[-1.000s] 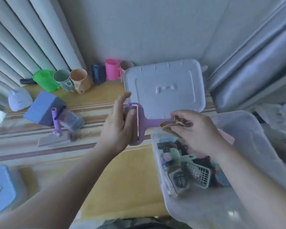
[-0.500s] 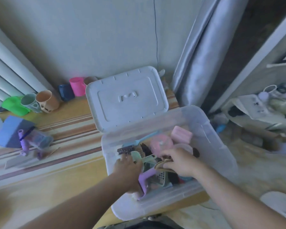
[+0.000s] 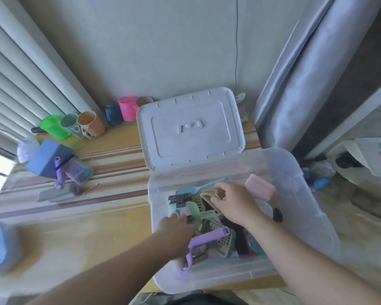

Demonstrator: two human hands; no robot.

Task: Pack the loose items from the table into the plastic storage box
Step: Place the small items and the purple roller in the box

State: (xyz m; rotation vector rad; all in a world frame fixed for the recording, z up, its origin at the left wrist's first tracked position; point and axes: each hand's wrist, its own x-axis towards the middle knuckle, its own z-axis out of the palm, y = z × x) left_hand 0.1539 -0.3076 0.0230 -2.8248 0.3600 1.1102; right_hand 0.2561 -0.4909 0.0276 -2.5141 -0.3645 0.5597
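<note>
The clear plastic storage box (image 3: 306,194) stands at the table's right end, with its white lid (image 3: 189,128) propped behind it. Several small items fill it, among them a pink case (image 3: 260,187), a green mesh basket (image 3: 222,243) and a blue spatula (image 3: 207,187). A purple roller tool (image 3: 207,238) lies inside near the front left. Just above the roller, my left hand (image 3: 176,227) rests on the items with its fingertips at a small pink piece. My right hand (image 3: 233,201) is over the middle of the box and pinches a beige slotted piece (image 3: 207,195).
Plastic cups line the wall: green (image 3: 53,126), grey-green (image 3: 72,126), orange (image 3: 90,124), dark blue (image 3: 113,115), pink (image 3: 128,107). A blue box (image 3: 46,157), a purple tool (image 3: 59,172) and a clear pouch (image 3: 79,172) lie at the left. A grey curtain (image 3: 295,84) hangs right.
Both hands went from above the table down into the box. The purple roller left my left hand and lies in the box; my right hand moved the beige piece toward the box's back.
</note>
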